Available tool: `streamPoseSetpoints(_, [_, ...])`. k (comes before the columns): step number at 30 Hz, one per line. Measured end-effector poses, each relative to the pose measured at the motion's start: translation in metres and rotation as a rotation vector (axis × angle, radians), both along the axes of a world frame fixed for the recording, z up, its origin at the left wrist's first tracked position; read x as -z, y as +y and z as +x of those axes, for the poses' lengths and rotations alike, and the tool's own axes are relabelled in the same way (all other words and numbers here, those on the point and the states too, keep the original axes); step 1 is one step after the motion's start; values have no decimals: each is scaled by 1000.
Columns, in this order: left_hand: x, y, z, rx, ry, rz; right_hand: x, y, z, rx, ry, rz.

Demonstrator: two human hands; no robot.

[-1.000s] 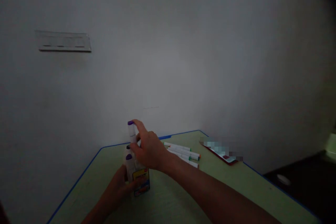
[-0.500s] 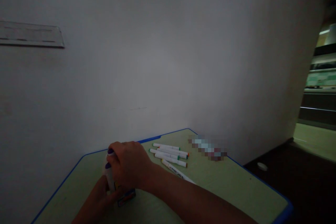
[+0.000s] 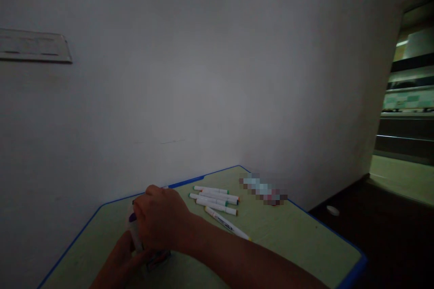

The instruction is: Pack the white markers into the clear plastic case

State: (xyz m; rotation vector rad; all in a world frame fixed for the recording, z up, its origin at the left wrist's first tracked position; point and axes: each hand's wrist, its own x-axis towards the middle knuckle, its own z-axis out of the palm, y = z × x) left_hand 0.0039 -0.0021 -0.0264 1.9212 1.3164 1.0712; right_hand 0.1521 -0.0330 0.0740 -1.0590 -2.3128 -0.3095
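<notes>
At the table's left side, my left hand is closed around a small dark printed box, mostly hidden behind my hands. A white marker with a purple cap stands nearly upright at the box, beside the left fingers. From above, my right hand reaches over with its fingers bent and closed at the top of the box. A dark tip peeks out at its fingertips, seemingly a marker's end, though the fingers cover most of it. Several white markers lie on the tabletop right of my hands, and a yellow-ended marker lies nearer me.
The pale green table has a blue edge and stands against a grey wall. A blurred-out item lies near its far right edge. On the dark floor to the right is a small white object.
My right hand has shifted slightly left and now covers the upper purple cap that showed at its fingertips. The whole view has turned a little to the right.
</notes>
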Motion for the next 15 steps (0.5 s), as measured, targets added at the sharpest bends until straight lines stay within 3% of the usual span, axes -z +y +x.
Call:
streamPoseSetpoints(9, [-11,-17,12,34,-111,-115,-10,7,9,-196,115,-175])
streamPoseSetpoints(15, [-8,-18,12,103,-219,-126,-12,14,6,-84,38,-109])
